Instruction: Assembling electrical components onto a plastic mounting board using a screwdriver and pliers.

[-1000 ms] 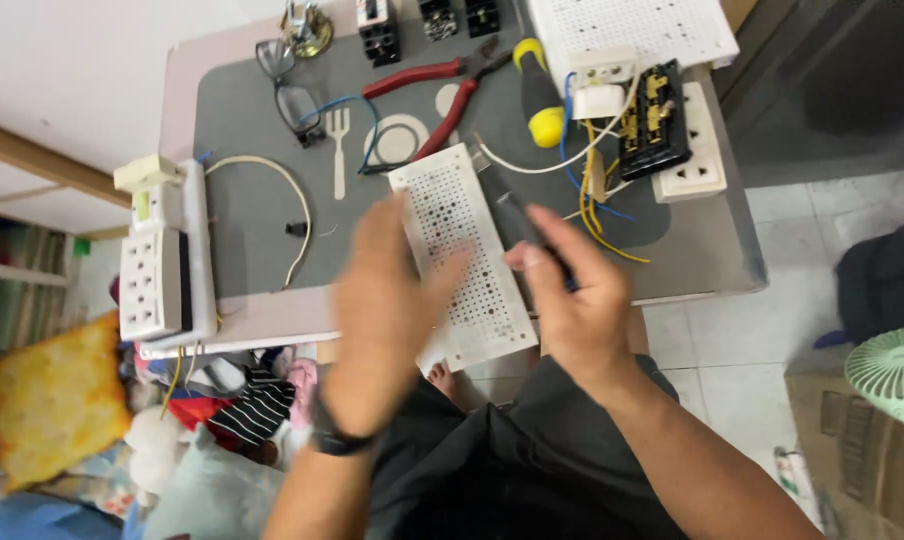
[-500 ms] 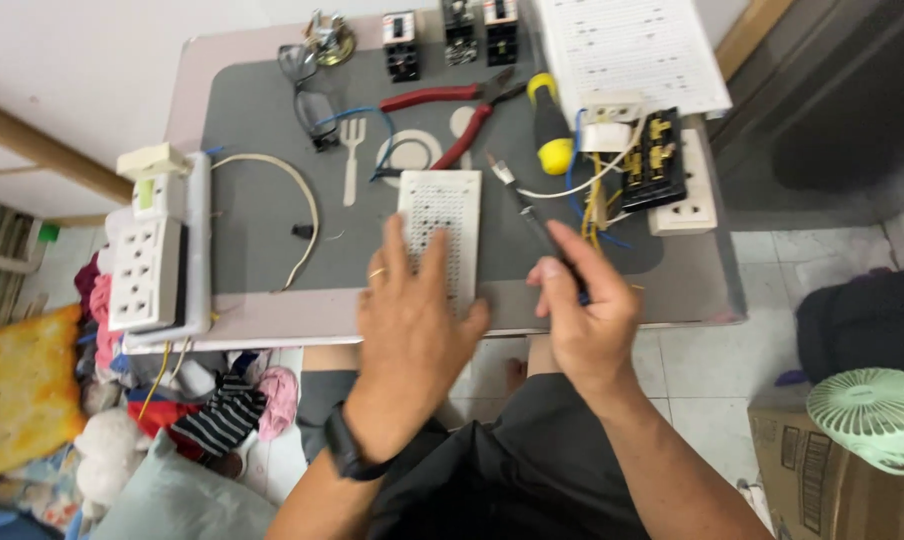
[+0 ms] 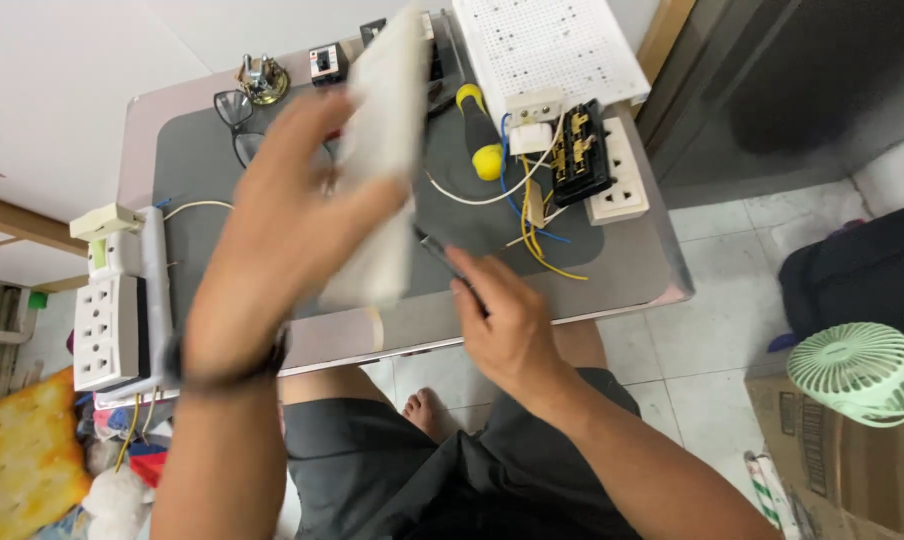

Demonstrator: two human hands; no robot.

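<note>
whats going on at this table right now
A person sits at a small grey-topped table strewn with electrical parts. Their left hand lifts a white perforated plastic panel up on edge, blurred with motion. Their right hand holds a slim dark tool near the table's front edge. A yellow-handled screwdriver and a wired socket assembly lie beyond.

A home corner used for electrical tinkering: small worktop point(image 3: 632, 270) with sockets point(image 3: 617, 185), wires point(image 3: 532, 215), tiled floor point(image 3: 732, 340), cushion point(image 3: 22, 465).
</note>
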